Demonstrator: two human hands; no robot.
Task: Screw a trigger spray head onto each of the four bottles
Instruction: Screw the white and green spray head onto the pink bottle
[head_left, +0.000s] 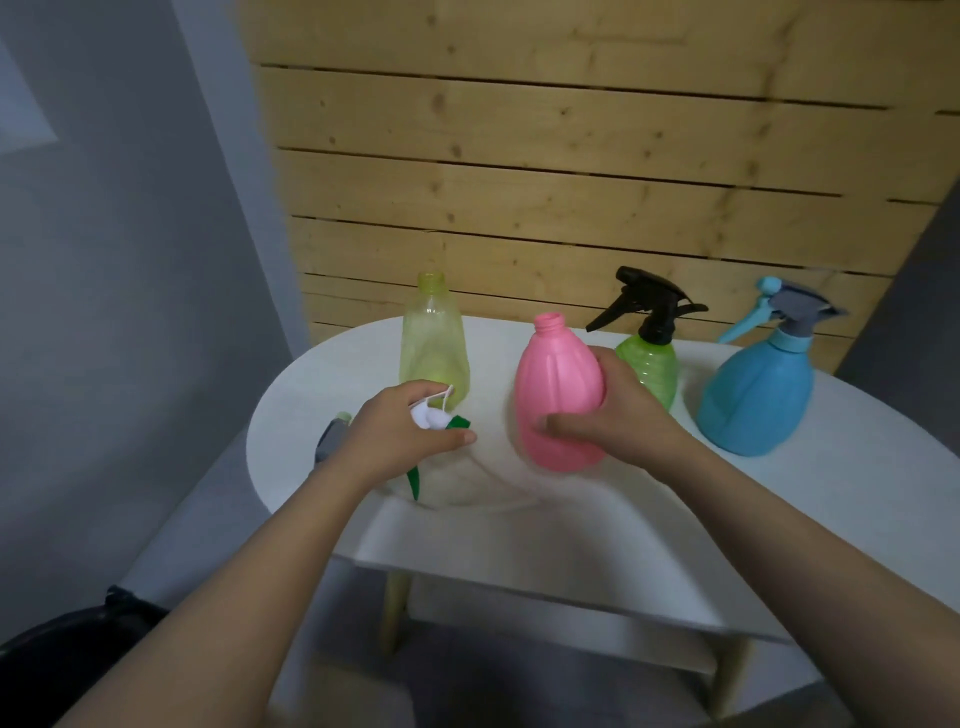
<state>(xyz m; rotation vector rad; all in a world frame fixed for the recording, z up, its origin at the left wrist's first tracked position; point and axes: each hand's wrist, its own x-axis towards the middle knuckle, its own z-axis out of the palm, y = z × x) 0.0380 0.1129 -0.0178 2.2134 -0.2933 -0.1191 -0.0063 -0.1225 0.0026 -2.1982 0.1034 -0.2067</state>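
Halfway, by the look of it: two bottles capped, two with open necks. Far left on the white table (779, 499), a grey head (332, 439) lies half hidden behind the left wrist, near the table's left edge; which way it points I can't tell.

Next, the yellow bottle (434, 345) stands upright at the far left, mouth open to the ceiling, no head on it. Just in front of it the left hand (405, 434) is closed around the white-and-green head (434, 418): fingers curled over the white body, a thin dip tube (447, 395) sticking up and away past the knuckles, a green trigger (414, 480) poking down toward the near edge. So its long axis runs roughly near to far, tube end far.

Middle: the pink bottle (561, 400), open threaded neck up, long axis close to vertical with a slight lean, base blurred and seemingly just off the table. The right hand (613, 415) wraps it from the right, thumb across the lower front, fingers behind.

Right of that, the green bottle (649, 369) wears its black head (644, 306), trigger pointing left. Far right, the blue bottle (756, 395) carries its blue-and-grey head (789, 306), trigger also pointing left. Both upright, both look done.

Left to do, I'd say: pink and yellow.
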